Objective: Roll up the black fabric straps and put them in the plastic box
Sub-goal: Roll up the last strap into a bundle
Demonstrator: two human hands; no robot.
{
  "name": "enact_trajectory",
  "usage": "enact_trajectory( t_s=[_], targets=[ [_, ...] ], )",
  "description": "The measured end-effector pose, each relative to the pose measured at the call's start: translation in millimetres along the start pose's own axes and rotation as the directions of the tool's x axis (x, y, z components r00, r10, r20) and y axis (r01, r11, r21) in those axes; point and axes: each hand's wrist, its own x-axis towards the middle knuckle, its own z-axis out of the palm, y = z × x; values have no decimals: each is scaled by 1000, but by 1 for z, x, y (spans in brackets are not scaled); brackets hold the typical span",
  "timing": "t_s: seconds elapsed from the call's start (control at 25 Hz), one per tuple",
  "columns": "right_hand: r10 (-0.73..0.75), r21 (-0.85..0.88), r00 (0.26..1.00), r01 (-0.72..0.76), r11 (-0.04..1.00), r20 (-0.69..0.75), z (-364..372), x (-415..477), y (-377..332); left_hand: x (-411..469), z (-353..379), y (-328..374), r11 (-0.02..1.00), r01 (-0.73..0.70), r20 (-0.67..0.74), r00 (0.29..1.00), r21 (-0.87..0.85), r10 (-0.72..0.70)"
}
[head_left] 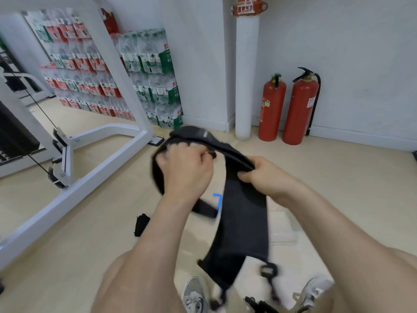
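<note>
A wide black fabric strap (242, 222) hangs in the air in front of me, with buckle rings dangling at its lower end. My left hand (186, 168) is closed around the strap's upper, partly rolled end. My right hand (262, 175) pinches the strap just right of the roll, where the long tail drops down. A small rolled black strap (141, 224) lies on the floor to the left. The clear plastic box (283, 231) sits on the floor behind the hanging tail, mostly hidden by it.
A white gym machine frame (74, 177) fills the left side. Stacked packs of bottled water (155, 77) stand against the wall. Two red fire extinguishers (288, 109) and a white pipe (244, 86) stand at the back right. My grey shoes (195, 294) are at the bottom.
</note>
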Motion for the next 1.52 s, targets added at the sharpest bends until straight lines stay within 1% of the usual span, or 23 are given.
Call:
enact_trajectory(
  t_s=[0.04, 0.08, 0.12, 0.16, 0.2, 0.28, 0.32, 0.36, 0.44, 0.52, 0.56, 0.64, 0.76, 0.84, 0.88, 0.96, 1.0, 1.04, 1.12, 1.2, 1.28, 1.4, 1.52],
  targets=[
    [107, -27, 983, -104, 994, 152, -11, -6, -3, 3, -8, -3, 995, 27, -87, 996, 92, -19],
    [199, -60, 938, -190, 980, 283, -19, -12, -4, 6, -14, -10, 997, 46, -119, 992, 69, -38],
    [245, -87, 895, -229, 970, 372, -23, -17, -4, 11, -18, -18, 997, 70, -66, 995, -34, -72],
    [239, -73, 880, -229, 971, 410, -25, -21, -4, 14, -19, -27, 978, 112, 57, 993, -176, -103],
    [196, -9, 892, -210, 978, 408, -24, -22, -5, 14, -17, -34, 944, 203, 243, 960, -260, -139],
    [97, 201, 957, -155, 967, 274, -18, -16, -6, 4, -8, -34, 931, 330, 542, 817, -157, -198],
    [85, 301, 983, -132, 945, 164, -16, -12, -5, -3, -4, -28, 920, 368, 614, 760, -133, -215],
    [96, 374, 993, -112, 921, 62, -15, -7, -4, -11, -2, -17, 891, 411, 660, 726, -190, -195],
    [136, 444, 988, -89, 892, -75, -10, 1, -4, -25, 2, 4, 734, 524, 744, 667, -433, -38],
    [188, 440, 970, -103, 892, -154, -5, 5, -7, -33, 13, 15, 584, 561, 712, 701, -587, 41],
    [203, 409, 963, -115, 905, -179, -2, 6, -10, -33, 19, 16, 535, 564, 665, 747, -629, -5],
    [151, 255, 974, -105, 961, -167, 4, 5, -13, -29, 27, 17, 390, 588, 559, 805, -709, -197],
    [-10, 12, 997, 11, 1000, -82, 20, -3, -13, -14, 28, 12, 225, 586, 484, 788, -778, -380],
    [-89, -85, 984, 76, 993, -152, 25, -5, -13, -11, 22, 13, 165, 604, 536, 779, -779, -325],
    [-119, -86, 964, 102, 991, -237, 26, -4, -12, -14, 19, 14, 177, 617, 568, 781, -767, -259],
    [-120, -10, 921, 125, 992, -370, 26, -4, -13, -21, 19, 15, 405, 584, 581, 801, -704, -145],
    [-117, 38, 925, 140, 989, -362, 24, -6, -12, -23, 21, 12, 513, 539, 566, 816, -668, -120],
    [-101, 92, 945, 136, 986, -312, 21, -6, -10, -24, 23, 9, 571, 504, 535, 835, -648, -130],
    [-35, 150, 990, 56, 987, -138, 14, -3, -14, -21, 22, 3, 561, 489, 446, 866, -668, -224],
    [-64, 33, 997, 62, 998, 45, 1, -9, -25, -15, 19, -2, 512, 493, 377, 869, -703, -320],
    [-132, -100, 991, 135, 986, 33, -1, -16, -30, -12, 16, -3, 519, 487, 344, 871, -702, -352],
    [-145, -9, 989, 145, 989, -25, 8, -18, -34, -13, 18, -2, 534, 510, 389, 860, -675, -330],
    [-117, 53, 991, 114, 992, 61, 1, -23, -39, -11, 16, -3, 438, 540, 453, 842, -719, -293]
  ],
)
